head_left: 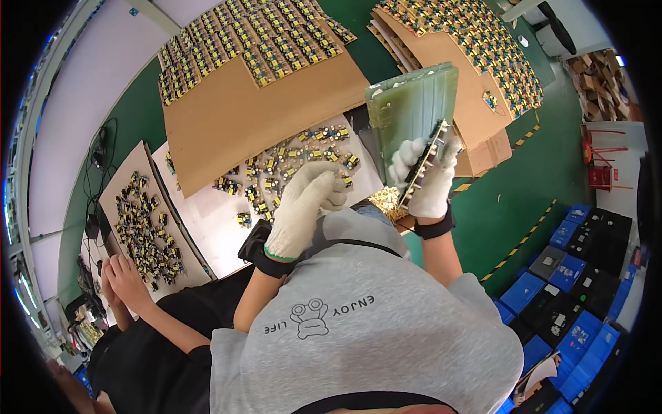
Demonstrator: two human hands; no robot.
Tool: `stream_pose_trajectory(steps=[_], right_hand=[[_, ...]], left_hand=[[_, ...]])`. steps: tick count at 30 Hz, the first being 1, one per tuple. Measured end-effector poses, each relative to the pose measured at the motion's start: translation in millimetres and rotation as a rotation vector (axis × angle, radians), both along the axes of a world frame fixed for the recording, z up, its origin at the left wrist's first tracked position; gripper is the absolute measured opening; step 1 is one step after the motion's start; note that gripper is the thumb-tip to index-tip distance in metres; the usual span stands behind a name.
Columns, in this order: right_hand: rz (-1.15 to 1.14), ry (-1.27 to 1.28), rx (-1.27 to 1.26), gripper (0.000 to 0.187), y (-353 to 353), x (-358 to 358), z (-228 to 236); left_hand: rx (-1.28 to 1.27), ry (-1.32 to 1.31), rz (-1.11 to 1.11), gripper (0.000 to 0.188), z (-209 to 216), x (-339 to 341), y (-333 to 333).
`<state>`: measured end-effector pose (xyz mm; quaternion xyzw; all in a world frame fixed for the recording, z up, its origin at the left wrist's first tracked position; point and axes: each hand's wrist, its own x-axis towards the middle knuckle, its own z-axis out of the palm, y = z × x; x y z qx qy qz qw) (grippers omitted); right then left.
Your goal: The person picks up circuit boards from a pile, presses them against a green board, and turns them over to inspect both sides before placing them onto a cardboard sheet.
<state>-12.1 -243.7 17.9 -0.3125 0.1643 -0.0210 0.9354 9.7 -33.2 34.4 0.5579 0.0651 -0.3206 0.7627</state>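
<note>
My left hand (308,200), in a white knit glove, has its fingers curled together in front of my body; anything inside them is hidden. It is above the near edge of a white tabletop (222,243), beside loose small circuit boards (265,200) with yellow and blue parts. My right hand (433,185), also gloved, grips a narrow circuit board strip (422,165) tilted upright, with components along its side. Just beyond that strip is a translucent green block-like thing (412,100), whose exact kind I cannot make out.
Large cardboard sheets (276,114) at the back carry rows of boards; another stack (483,90) stands at the right. A co-worker's bare hands (127,283) are at the left, near a pile of boards (148,231). Blue and black crates (565,276) fill the lower right.
</note>
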Motion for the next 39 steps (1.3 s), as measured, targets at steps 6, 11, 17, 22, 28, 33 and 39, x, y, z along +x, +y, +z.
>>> stream_pose_trajectory(steps=[6,11,17,22,28,33,39], right_hand=[[-0.339,0.29,-0.968,0.039,-76.8,-32.3,-74.2],[-0.289,0.132,-1.57,0.026,-69.9,-32.4,-96.1],[-0.196,-0.101,-1.834,0.041,-60.1,-53.8,-146.3],[-0.312,-0.129,-1.915,0.045,-50.6,-54.2,-163.8],[-0.301,-0.043,-1.861,0.039,-42.1,-52.2,-159.1],[-0.365,-0.071,-1.77,0.029,-45.1,-46.7,-172.0],[-0.278,-0.01,-1.606,0.02,-55.2,-42.4,-172.7]], left_hand=[[0.006,0.092,0.195,0.036,-25.7,-3.6,5.9],[-0.007,0.119,0.243,0.037,-37.9,-2.3,5.2],[0.039,0.134,0.287,0.039,-48.9,-4.5,-8.8],[0.059,0.139,0.226,0.039,-43.8,-4.9,-19.6],[0.092,0.143,0.194,0.039,-52.1,-2.8,-20.0],[0.129,0.181,0.163,0.037,-48.3,-1.2,-28.6],[0.127,0.189,0.089,0.035,-48.9,2.3,-34.4]])
